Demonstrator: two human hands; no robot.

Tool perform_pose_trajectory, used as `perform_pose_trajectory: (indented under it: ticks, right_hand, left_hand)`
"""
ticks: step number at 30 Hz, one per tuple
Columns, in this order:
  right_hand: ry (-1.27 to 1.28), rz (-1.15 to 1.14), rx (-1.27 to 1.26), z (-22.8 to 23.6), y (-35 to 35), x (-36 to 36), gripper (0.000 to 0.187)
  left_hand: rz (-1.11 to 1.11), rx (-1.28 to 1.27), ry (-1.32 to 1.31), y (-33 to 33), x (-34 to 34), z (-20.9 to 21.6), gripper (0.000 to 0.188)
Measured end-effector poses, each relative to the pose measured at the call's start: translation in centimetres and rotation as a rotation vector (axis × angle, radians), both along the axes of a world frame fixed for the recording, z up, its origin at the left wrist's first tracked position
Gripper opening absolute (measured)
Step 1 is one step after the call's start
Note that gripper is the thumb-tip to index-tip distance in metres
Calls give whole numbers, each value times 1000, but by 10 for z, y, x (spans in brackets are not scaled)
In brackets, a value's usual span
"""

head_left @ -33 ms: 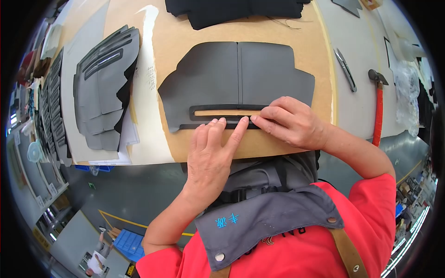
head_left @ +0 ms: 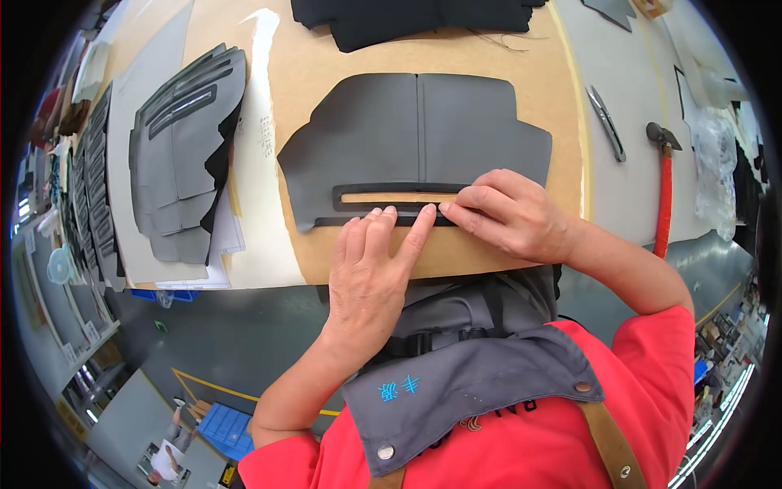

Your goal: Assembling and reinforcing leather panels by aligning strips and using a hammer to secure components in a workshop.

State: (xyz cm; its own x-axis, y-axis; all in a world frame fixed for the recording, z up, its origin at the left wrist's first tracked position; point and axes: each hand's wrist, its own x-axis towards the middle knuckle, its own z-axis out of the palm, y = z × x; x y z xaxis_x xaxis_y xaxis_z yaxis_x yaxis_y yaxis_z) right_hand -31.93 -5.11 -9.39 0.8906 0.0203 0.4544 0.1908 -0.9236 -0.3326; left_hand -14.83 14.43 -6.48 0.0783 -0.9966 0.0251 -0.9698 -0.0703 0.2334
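Note:
A grey panel (head_left: 358, 130), like leather or vinyl, lies flat with a seam down its middle and a long slot near its near edge. Black strip edging (head_left: 375, 187) surrounds the slot, and another black strip runs along the near edge. My left hand (head_left: 371, 265) rests with fingers spread, its tips pressing on the band between slot and near edge. At the slot's right end my right hand (head_left: 513, 216) has thumb and fingers closed in a pinch at the black edging. What lies under those fingers is partly hidden.
Stacked grey panels (head_left: 179, 163) with similar slots lie to the left. Black material (head_left: 407, 20) sits at the far edge. On the right are thread snips (head_left: 607, 126), a red-handled hammer (head_left: 665, 187) and clear plastic wrapping (head_left: 714, 163). The table's near edge runs just before my body.

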Motion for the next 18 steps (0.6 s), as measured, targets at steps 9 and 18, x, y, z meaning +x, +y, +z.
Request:
perform_pose_trajectory:
  ticks: [9,18]
  right_hand:
    - [2,-15,-29,-1,-3,-8,42]
    - [25,-16,-9,0,-7,-14,40]
  left_hand:
    - [16,-67,-59,-1,-26,-8,75]
    - [42,-96,-104,-2,-37,-9,64]
